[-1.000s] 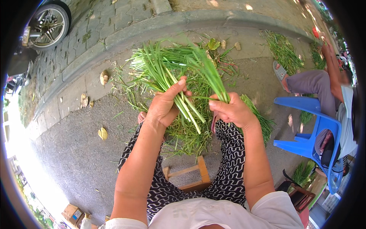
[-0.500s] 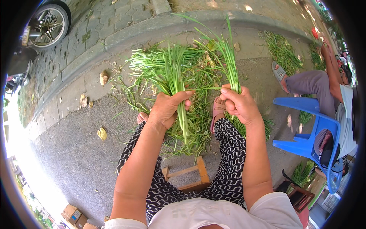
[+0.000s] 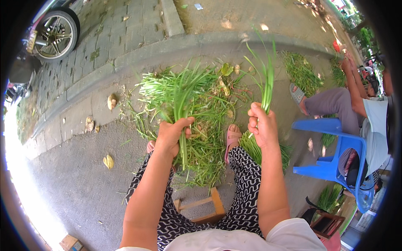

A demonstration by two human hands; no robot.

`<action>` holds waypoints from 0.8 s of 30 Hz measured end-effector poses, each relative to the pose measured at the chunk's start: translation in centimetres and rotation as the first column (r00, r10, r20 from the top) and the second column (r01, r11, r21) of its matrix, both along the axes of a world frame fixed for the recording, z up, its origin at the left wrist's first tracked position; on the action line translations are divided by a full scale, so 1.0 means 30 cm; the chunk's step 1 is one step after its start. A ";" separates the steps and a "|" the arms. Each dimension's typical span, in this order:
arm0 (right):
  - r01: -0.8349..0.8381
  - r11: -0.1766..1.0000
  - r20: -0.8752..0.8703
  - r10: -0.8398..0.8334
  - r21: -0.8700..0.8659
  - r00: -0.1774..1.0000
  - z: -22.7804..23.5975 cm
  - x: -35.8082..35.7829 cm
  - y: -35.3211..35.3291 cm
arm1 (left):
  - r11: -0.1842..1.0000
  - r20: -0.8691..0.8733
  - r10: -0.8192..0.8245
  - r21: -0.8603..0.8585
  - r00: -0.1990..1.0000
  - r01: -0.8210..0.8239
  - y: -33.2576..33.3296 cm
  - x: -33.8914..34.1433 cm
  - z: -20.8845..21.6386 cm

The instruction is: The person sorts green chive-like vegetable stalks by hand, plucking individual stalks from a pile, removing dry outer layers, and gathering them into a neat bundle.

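One thick bundle of chive-like greens is filling the left hand's wrapped grip above the heap of loose leaves. A thinner bunch is standing upright in the right hand's tight fist, right of the heap. A pink sandal is resting just right of the heap, a blue plastic chair standing farther right.

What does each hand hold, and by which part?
The left hand grips a bunch of green stalks around its lower stems; the right hand grips a smaller bunch near its base.
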State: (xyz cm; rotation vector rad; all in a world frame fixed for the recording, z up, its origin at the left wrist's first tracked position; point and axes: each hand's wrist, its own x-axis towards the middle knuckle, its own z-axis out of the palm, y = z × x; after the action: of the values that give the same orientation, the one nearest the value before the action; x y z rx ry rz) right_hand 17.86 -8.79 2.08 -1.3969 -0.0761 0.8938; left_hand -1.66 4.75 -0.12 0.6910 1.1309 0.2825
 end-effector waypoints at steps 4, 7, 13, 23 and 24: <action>0.168 0.985 0.015 -0.168 0.029 0.986 0.006 0.046 -0.012 | 0.984 0.017 0.181 0.004 0.983 -0.181 0.030 -0.010 0.000; 0.084 0.991 0.043 -0.079 -0.108 0.996 0.011 0.004 0.004 | 0.967 0.058 0.252 0.034 0.966 -0.254 0.026 -0.006 -0.017; -0.215 0.967 0.013 0.219 -0.136 0.976 -0.029 -0.128 0.046 | 0.976 0.039 0.216 0.024 0.976 -0.217 -0.020 0.019 0.004; -0.393 0.920 -0.260 0.376 -0.012 0.889 -0.047 -0.221 0.082 | 0.988 0.195 -0.030 -0.142 0.980 0.058 -0.066 0.037 0.035; -0.370 0.929 -0.263 0.355 -0.010 0.897 -0.053 -0.219 0.085 | 0.987 0.207 -0.048 -0.138 0.977 0.078 -0.065 0.035 0.041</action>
State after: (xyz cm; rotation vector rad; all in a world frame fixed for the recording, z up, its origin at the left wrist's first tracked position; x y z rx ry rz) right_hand 11.28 -6.23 0.50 -1.3316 -0.1165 1.3944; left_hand -0.62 2.80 1.12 0.5542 0.9231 0.2087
